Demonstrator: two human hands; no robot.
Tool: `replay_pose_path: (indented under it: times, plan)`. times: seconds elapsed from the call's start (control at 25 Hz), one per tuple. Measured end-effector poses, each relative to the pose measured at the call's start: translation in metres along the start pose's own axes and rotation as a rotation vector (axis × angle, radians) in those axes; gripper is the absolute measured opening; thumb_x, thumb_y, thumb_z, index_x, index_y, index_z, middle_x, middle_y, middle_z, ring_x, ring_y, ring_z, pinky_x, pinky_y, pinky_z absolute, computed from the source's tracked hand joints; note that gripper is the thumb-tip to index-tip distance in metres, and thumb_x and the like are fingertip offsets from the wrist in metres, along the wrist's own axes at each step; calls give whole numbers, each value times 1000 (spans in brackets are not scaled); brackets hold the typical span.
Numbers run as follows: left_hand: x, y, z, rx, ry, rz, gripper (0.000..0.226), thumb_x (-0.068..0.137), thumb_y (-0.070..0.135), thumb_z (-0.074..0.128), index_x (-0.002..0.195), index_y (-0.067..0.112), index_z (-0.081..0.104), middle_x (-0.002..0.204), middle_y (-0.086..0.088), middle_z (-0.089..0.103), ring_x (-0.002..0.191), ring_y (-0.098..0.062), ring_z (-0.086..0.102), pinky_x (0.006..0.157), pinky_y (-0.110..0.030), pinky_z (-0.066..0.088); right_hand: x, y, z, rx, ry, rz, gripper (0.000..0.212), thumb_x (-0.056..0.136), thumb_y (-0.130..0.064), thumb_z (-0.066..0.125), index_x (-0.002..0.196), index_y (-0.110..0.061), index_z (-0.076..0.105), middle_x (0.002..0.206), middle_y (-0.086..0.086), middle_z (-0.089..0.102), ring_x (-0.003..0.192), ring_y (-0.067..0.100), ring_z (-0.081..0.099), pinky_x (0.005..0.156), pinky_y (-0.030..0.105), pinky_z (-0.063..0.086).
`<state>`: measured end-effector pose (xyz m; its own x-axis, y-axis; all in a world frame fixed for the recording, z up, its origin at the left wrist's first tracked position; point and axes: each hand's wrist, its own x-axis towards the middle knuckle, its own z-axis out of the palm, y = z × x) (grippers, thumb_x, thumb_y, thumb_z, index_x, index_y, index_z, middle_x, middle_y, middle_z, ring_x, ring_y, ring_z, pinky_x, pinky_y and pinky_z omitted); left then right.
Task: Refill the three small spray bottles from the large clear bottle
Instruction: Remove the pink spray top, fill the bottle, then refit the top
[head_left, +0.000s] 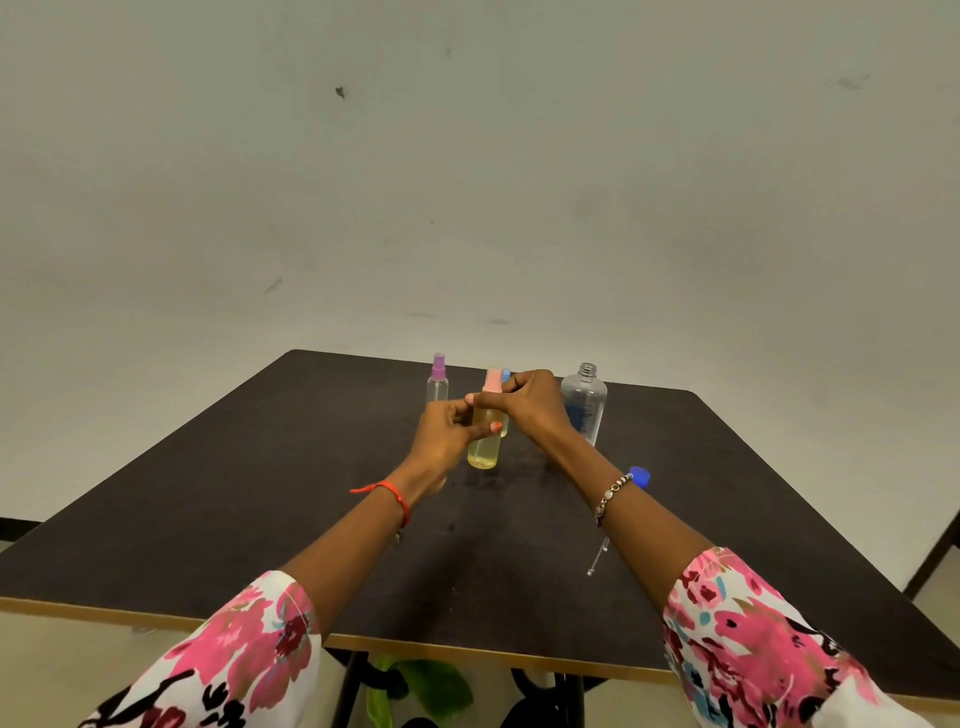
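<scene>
1. At the middle of the table's (260, 493) far half, a pink-topped spray bottle (484, 452) is upright between both hands, with pale yellow liquid inside. I cannot tell whether its base touches the table.
2. The left hand (447, 436) grips the bottle's body, its fingers (485, 428) curled round it from the left.
3. The right hand (530, 402) reaches in from the other side, its fingers (511, 382) pinching the pink top.
4. Just behind, a blue-topped spray bottle (506, 375) is mostly hidden by the right hand. Only its top and a sliver of its body show.
5. Further left and back, apart from the hands, a purple-topped spray bottle (437, 382) stands upright and looks clear.
6. On the right, just behind the right hand, the large clear bottle (586, 400) stands upright with its neck uncapped and a blue label on its side.
7. A blue cap (640, 476) lies on the table nearer the person, partly covered by the right forearm.
8. A red thread (395, 496) circles the left wrist. A beaded bracelet (610, 496) with a dangling chain circles the right wrist. Both arms wear floral sleeves (249, 639).
9. A pale wall (467, 182) rises behind the table.
</scene>
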<state>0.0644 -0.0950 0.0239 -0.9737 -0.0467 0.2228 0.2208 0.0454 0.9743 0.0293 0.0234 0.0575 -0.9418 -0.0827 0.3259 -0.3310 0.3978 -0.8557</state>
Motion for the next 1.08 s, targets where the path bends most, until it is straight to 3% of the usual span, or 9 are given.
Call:
replay_pose_path:
  times: [0.12,0.24,0.36,0.44,0.56,0.72,0.88,1.0,1.08]
  plan:
    - [-2,0,-8,2,-17,1,34,77,-1,67,110,-3,63,109,-17,67,100,-22,65,92,-32,52,-1,1,-7,53,-205,-10,18,73,-23,76,67,-12,63,61,3,57,52,10,46,53,19,38]
    - [-4,3,-17,7,-74,-23,35,78,-1,65,113,-1,62,98,-6,68,81,-3,67,73,-14,55,0,6,-8,116,-341,-35,23,80,-21,68,99,-8,69,95,23,67,73,22,53,68,30,43]
    - [-5,2,-23,9,-88,-48,33,79,-2,64,112,-1,62,91,3,68,70,6,67,64,-10,54,0,6,0,44,-332,-79,20,83,-22,65,92,-5,69,79,21,62,65,20,49,62,27,40]
    - [-6,-1,-25,9,-55,-48,33,80,-2,63,112,-2,61,92,-2,68,76,1,68,70,-15,54,-1,3,8,32,-284,-79,17,83,-19,65,77,-3,66,65,4,52,55,12,43,54,19,37]
    - [-7,-7,-28,4,54,-37,35,79,-2,65,114,-3,61,107,-15,67,97,-19,64,86,-28,51,-5,1,28,89,-161,-50,15,79,-17,70,80,-2,67,69,-2,53,60,6,49,55,14,39]
    - [-6,-19,-32,31,207,-11,34,76,-5,66,109,-6,63,98,-14,67,92,-21,64,81,-26,55,-6,3,62,78,6,-54,25,74,-18,74,84,4,68,83,19,63,78,27,63,69,39,51]
    - [-2,-27,-47,20,294,-12,34,76,-12,62,109,-7,63,102,-18,68,86,-18,63,59,-6,52,-4,10,83,123,-72,3,28,73,-17,76,95,-2,67,89,11,65,84,24,64,71,37,54]
    - [5,-36,-64,0,307,-47,41,77,-13,61,117,-7,58,112,-19,65,100,-24,63,67,-11,54,-1,23,98,176,-205,113,36,74,-20,75,104,-3,66,99,15,70,92,25,67,75,38,57]
    - [11,-46,-75,-12,250,-99,56,76,-13,63,129,-5,47,125,-19,58,114,-29,58,86,-26,55,1,27,108,175,-208,106,33,77,-19,72,104,-1,65,99,17,69,87,25,68,79,44,57]
